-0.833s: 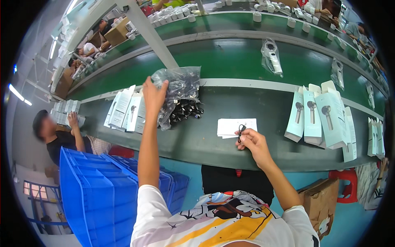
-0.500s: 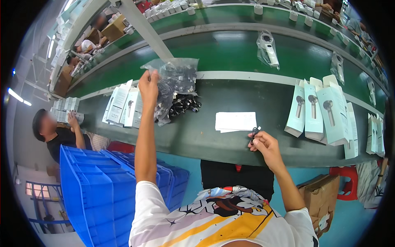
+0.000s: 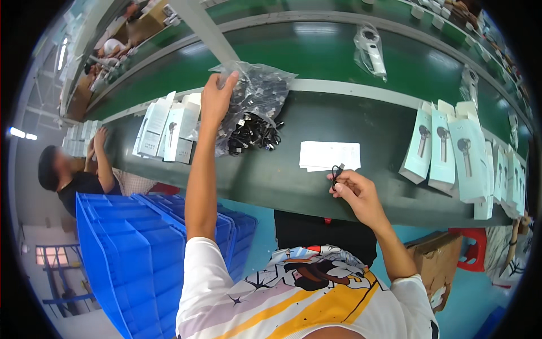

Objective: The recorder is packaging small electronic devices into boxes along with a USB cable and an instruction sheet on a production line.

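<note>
My left hand [image 3: 218,100] is closed on the edge of a clear plastic bag [image 3: 266,85] at the bench's far side. Black charging cables [image 3: 251,133] with pale plugs fill the bag and spill from its near end onto the dark bench. Between the fingertips of my right hand [image 3: 359,195] is one small coiled black charging cable [image 3: 335,176]. That hand hovers by the near edge of a stack of white paper sheets [image 3: 330,155], with the cable just overlapping the sheets in view.
Light-green printed boxes stand with open flaps at the left [image 3: 172,133] and right [image 3: 443,147] of the bench [image 3: 271,186]. Beyond it runs a green conveyor [image 3: 316,56] carrying a bagged white handheld fan [image 3: 371,51]. Blue crates [image 3: 130,243] stand at lower left, near a seated person [image 3: 84,175].
My left hand has shifted a little, pulling the bag's edge, and more of the loose cables now show. My right hand has moved slightly left with its cable. The whole view has shifted somewhat.
</note>
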Demonstrator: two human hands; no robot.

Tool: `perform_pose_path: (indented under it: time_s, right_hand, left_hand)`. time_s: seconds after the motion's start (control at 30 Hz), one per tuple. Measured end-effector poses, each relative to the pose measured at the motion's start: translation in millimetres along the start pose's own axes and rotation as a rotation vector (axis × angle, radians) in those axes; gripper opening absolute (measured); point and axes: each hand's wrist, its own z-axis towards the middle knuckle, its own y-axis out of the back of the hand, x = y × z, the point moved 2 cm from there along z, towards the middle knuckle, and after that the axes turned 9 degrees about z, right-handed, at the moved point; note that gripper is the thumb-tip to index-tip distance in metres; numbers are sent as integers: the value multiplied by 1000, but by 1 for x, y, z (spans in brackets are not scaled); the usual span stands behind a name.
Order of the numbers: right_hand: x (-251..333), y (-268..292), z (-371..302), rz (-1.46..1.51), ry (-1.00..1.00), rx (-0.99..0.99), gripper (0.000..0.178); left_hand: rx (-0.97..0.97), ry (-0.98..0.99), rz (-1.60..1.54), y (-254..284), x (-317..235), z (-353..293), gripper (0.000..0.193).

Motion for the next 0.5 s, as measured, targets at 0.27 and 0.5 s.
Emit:
perform_pose_path:
  time_s: [0.27,0.5]
  right_hand:
    - [-15,-11,6,59,-73,6,15]
    - [7,-43,128,364,159,-98,12]
  left_hand:
    - [205,-83,393,-24,-29,5,66]
    - [-47,-33,136,17,-32,-7,31]
